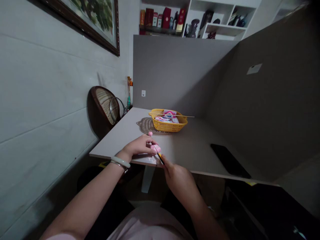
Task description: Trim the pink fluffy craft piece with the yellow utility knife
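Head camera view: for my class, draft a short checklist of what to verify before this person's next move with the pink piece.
1. Left hand holding the pink piece: ok.
2. Right hand holding the yellow-and-black tool, pointed at the piece: ok.
3. Small pink ball secured to the piece: cannot tell.
4. Yellow basket standing apart from the hands: ok.
5. Long thin stick kept within the basket: not ok, it juts past the rim.
6. Black phone lying away from the hands: ok.
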The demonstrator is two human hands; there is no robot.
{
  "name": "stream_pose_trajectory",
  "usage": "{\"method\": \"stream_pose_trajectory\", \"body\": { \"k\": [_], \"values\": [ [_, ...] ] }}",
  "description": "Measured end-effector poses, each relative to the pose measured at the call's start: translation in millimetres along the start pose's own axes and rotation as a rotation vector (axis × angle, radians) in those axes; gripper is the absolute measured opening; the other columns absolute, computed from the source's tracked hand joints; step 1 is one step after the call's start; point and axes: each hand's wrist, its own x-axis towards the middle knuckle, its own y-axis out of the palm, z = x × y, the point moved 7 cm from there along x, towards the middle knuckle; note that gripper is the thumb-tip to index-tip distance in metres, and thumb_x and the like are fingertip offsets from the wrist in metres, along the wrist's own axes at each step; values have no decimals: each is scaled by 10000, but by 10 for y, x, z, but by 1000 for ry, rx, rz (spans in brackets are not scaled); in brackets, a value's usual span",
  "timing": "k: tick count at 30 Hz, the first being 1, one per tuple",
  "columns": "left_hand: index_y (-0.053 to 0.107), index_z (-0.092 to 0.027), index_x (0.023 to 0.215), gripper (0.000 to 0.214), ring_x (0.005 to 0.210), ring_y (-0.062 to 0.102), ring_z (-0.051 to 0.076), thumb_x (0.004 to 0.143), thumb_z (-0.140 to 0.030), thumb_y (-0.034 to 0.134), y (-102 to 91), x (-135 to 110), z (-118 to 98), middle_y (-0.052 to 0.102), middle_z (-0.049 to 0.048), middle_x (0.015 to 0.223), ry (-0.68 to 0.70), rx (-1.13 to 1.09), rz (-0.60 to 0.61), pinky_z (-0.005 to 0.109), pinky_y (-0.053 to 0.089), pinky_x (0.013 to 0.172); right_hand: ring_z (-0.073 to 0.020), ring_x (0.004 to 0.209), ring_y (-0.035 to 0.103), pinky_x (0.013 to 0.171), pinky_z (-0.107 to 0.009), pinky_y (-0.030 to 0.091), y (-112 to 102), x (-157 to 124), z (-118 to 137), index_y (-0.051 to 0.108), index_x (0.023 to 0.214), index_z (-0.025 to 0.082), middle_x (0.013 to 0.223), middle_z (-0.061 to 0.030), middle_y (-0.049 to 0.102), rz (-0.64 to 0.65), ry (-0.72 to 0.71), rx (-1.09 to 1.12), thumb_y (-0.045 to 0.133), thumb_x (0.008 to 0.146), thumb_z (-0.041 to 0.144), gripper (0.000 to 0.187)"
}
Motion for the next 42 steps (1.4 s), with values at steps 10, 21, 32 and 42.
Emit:
{"method": "stream_pose_trajectory", "body": {
  "k": [10,21,32,42],
  "values": [
    [730,-156,1059,454,978,618,236,651,-354,762,-36,0,-30,709,73,1003,23,11,-40,319,465,853,-228,718,741,559,-255,449,-162,-140,-44,525,1407,230,860,-71,784,96,1,15,465,977,204,435],
    [726,-153,1072,502,878,628,214,657,-432,774,-28,-33,47,701,64,950,-94,-2,-21,296,460,778,-214,854,739,654,-248,495,-202,-283,-217,528,1403,260,1019,-53,774,40,62,148,440,976,198,440],
    [746,-183,1017,443,934,614,231,629,-395,787,-42,-6,49,693,52,964,-91,56,-41,306,461,812,-236,718,738,543,-263,408,-15,95,-30,504,1424,247,873,-86,781,7,23,46,412,991,219,443],
    [737,-160,1039,483,847,617,202,623,-399,795,-15,-2,50,696,52,920,-81,1,2,279,455,744,-215,779,742,587,-244,427,-70,-16,-143,529,1398,300,944,-67,782,24,45,103,450,987,248,421]
  ]
}}
